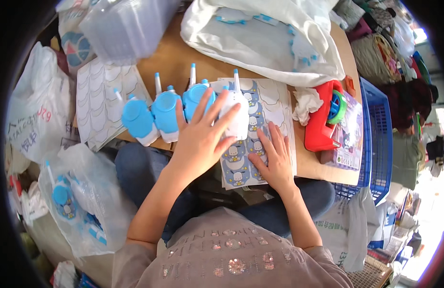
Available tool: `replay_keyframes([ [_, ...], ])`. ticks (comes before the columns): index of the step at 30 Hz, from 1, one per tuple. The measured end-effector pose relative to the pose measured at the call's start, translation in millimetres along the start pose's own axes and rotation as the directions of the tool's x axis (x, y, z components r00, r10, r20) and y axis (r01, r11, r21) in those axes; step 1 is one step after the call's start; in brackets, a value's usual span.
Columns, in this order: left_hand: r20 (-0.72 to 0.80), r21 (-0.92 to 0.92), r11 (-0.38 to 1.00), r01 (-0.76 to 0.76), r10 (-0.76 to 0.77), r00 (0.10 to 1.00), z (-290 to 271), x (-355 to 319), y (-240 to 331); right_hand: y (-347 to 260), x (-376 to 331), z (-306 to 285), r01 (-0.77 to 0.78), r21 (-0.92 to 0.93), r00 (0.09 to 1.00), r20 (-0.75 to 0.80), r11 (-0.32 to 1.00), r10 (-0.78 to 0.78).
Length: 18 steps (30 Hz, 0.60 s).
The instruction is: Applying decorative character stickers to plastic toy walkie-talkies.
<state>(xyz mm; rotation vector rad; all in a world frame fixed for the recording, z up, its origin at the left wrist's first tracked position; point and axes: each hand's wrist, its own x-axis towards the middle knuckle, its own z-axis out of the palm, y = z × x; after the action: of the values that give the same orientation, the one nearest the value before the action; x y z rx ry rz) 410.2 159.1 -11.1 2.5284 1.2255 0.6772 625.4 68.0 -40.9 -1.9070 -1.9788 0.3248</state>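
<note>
A row of blue-and-white toy walkie-talkies [165, 111] with antennas stands along the near side of the table. At its right end is one with its white face up [240, 120]. My left hand [198, 137] reaches over the row with fingers spread; its fingertips lie at that white toy and partly hide it. My right hand [276, 161] rests, fingers stretched out, on a sticker sheet [238, 177] printed with cartoon dogs on blue. Part of this sheet has only white backing left. Neither hand visibly grips anything.
Behind lies an open white sack [260, 41] with blue-and-white pieces inside. On the right are a red tape dispenser [319, 117], crumpled paper [307, 103] and a blue crate [379, 139]. Peeled sheets [104, 101] lie left, beside a clear plastic bag [87, 201] holding finished-looking toys.
</note>
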Motion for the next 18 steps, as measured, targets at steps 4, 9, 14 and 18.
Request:
replay_keyframes([
  [4,0.119,0.008,0.995,-0.098,0.097,0.988,13,8,9,13,-19,-12,-0.006,-0.060,1.000,0.011,0.998,0.007],
  [9,0.060,0.175,0.981,-0.082,0.073,0.996,21,19,-8,18,-25,-29,0.043,-0.031,0.999,-0.007,0.999,-0.044],
  [14,-0.039,0.153,0.982,-0.111,0.118,0.992,18,25,4,26,-22,-32,-0.021,0.281,0.992,-0.115,0.960,0.055],
  [18,0.076,-0.227,0.944,-0.241,0.264,0.961,38,14,47,41,-11,-40,-0.040,0.322,0.962,-0.244,0.946,0.124],
])
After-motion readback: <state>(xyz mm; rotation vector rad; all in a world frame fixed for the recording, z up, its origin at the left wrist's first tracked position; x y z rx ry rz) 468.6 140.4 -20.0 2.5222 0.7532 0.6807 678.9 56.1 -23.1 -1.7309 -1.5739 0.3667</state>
